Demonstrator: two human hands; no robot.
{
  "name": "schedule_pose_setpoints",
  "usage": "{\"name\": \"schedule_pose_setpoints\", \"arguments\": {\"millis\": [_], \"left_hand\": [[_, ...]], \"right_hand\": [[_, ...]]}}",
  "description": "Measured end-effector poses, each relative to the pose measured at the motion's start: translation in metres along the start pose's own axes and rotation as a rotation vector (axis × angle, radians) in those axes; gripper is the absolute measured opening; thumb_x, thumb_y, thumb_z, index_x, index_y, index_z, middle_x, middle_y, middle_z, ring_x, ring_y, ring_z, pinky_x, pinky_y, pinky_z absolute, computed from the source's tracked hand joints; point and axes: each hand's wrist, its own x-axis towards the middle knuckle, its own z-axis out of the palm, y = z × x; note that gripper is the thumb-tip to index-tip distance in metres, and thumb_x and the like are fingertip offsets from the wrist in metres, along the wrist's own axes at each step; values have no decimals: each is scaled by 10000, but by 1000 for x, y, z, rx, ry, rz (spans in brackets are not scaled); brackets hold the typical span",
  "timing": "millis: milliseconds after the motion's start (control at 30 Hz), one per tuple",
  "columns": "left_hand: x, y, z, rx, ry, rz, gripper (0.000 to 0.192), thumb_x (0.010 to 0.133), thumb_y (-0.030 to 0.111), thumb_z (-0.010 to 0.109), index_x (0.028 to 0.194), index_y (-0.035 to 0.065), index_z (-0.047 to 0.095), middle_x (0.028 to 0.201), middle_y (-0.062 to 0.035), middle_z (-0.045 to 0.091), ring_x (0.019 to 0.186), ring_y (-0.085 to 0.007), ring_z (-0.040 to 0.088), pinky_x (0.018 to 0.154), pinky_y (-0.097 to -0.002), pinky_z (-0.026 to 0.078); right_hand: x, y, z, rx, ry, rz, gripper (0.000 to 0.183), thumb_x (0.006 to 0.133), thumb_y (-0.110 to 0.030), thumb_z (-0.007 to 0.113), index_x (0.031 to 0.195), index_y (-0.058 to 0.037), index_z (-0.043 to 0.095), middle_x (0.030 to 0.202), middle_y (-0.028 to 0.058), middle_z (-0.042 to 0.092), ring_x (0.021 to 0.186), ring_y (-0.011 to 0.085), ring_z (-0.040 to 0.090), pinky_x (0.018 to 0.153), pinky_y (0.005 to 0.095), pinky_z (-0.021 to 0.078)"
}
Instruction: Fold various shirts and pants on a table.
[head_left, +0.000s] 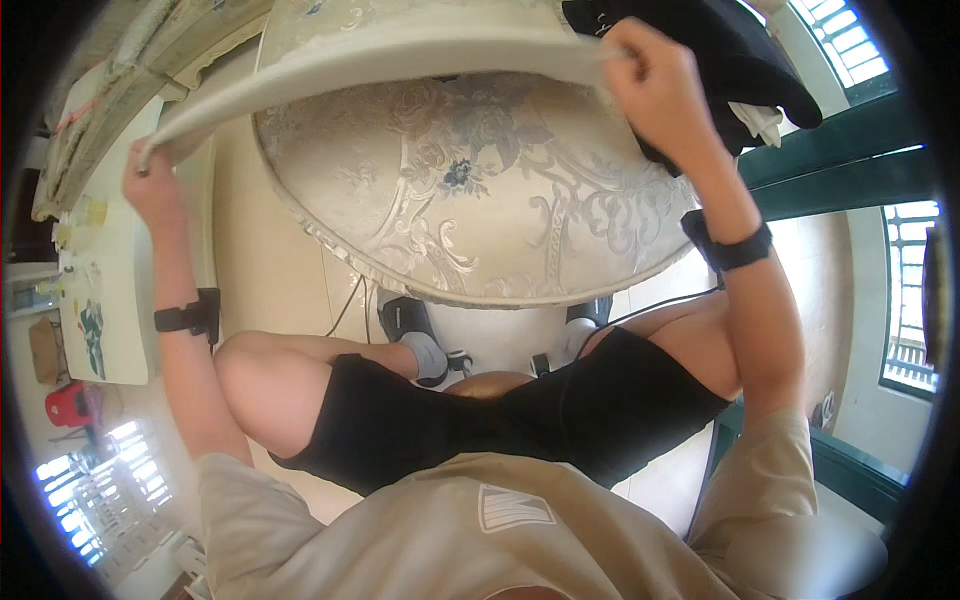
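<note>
A pale cloth (390, 64), blurred by motion, is stretched between my two hands over a mattress-like, piped round seat or ottoman. Its left end is gripped in my left hand (155, 184), out to the left beyond the upholstery. My right hand (656, 90) is closed on the other end at the upper right, beside some black fabric. Below the cloth spreads the round ottoman's cream brocade cover (450, 210), woven with flowers and scrolls and edged with piping. Each of my wrists wears a black strap.
At the right lies black fabric (720, 60) with a bit of white cloth (757, 124) under it. Green window or door framing (832, 165) runs behind. To the left stand a white table (112, 300) and a red stool (71, 405). Dark cables (349, 304) hang near my legs.
</note>
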Motion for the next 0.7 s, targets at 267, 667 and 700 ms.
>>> {"name": "schedule_pose_setpoints", "arguments": {"millis": [267,667,700], "left_hand": [[53,84,-38,-238,229,0,354,955,215,688,1189,-49,703,1104,-88,716,944,-149,643,839,-308,516],[7,-41,75,292,-577,-609,938,905,680,632,1507,-10,431,1488,-233,496,1186,-343,593,989,-499,489],[-5,-43,74,231,-712,-653,967,886,734,604,1507,10,445,1487,-234,496,1195,-372,585,991,-527,487]], "right_hand": [[95,-50,-83,-306,543,-297,142,904,-81,561,898,42,631,756,101,600,734,184,586,691,330,474],[127,54,44,-461,-184,-477,311,883,-241,649,1012,27,737,892,246,733,888,398,732,802,469,593],[112,49,63,-276,-221,-462,389,976,-251,663,1284,-19,616,1125,199,673,1013,291,660,929,407,513]]}}
